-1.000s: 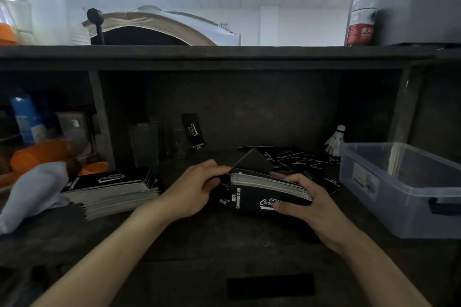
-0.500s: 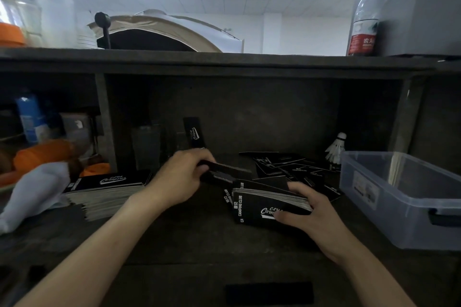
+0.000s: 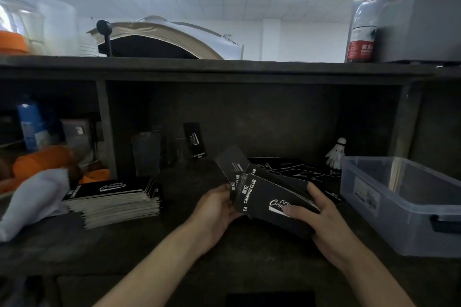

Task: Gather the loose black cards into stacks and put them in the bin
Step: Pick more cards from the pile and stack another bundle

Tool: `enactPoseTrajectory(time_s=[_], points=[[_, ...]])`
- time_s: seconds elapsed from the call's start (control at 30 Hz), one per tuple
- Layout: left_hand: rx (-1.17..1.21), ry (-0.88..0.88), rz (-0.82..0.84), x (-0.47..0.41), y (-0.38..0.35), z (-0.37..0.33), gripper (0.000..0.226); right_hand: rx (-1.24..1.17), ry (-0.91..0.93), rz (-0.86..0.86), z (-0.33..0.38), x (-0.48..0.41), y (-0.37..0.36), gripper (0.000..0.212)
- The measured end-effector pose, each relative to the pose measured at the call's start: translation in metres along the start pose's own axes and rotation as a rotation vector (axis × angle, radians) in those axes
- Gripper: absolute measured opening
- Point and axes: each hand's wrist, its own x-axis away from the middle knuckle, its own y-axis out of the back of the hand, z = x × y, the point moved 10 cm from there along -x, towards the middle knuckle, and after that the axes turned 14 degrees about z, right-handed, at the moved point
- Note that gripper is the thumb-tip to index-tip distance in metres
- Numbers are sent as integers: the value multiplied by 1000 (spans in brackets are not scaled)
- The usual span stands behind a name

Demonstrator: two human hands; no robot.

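Observation:
Both my hands hold one uneven stack of black cards [image 3: 267,197] printed "CAMPING CLUB", lifted and tilted above the dark counter. My left hand [image 3: 214,209] grips the stack's left end, where a few cards stick out askew. My right hand [image 3: 321,219] grips the right end, thumb on top. More loose black cards [image 3: 294,169] lie scattered just behind the stack. A tall squared stack of cards [image 3: 112,199] rests to the left. The clear plastic bin [image 3: 389,209] stands at the right, and I see nothing inside it.
A single black card [image 3: 195,141] leans upright against the back wall. A white shuttlecock [image 3: 335,154] stands by the bin's far corner. A white cloth bundle [image 3: 32,199] and orange items [image 3: 42,159] fill the left compartment. A red-labelled bottle [image 3: 361,27] sits on the shelf above.
My left hand carried picked-up cards back to the stack and now grips its left end. Both hands have raised and tilted the stack off the counter.

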Motion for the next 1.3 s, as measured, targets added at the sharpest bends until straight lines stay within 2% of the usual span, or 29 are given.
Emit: enactPoseTrajectory(time_s=[0.07,0.13,0.2,0.27,0.33,0.4,0.5,0.6,0.67,0.8,0.9,0.97,1.13,1.23,1.3], points=[[31,6,11,3,-7,5,35,-25,4,-3,-2,-1,2,79],[-12,16,-4,7,-6,5,35,-10,8,3,-2,-1,2,70],[-44,-10,-93,11,5,-3,32,23,4,-7,-2,0,2,60],[-120,-118,-257,18,24,-24,32,75,0,-14,-1,-1,1,60],[-348,-294,-358,28,29,-57,37,130,-13,-18,-2,-1,2,59],[-559,-398,-287,34,12,-74,41,187,-43,9,-4,0,-1,54],[-741,-265,-173,23,-5,-60,49,281,-84,57,-6,-1,-7,51],[-836,-153,-265,17,-2,-50,48,332,-99,45,-7,-2,-7,48],[-800,-160,-296,18,-1,-47,59,366,-102,43,-8,-2,-8,47],[-817,-367,-327,26,-18,-67,57,387,-84,47,-5,-1,-9,44],[-1038,-545,-312,26,-40,-81,47,386,-62,56,-4,-2,-11,46],[-1126,-547,-319,21,-41,-82,38,385,-63,52,-4,-1,-10,47],[-812,-273,-488,14,23,-66,18,413,-45,35,-7,-4,-5,55],[-542,-138,-343,8,26,-34,13,438,-47,47,-8,-6,-6,59],[-625,-121,-221,5,4,-22,16,465,-55,67,-10,-8,-7,62]])
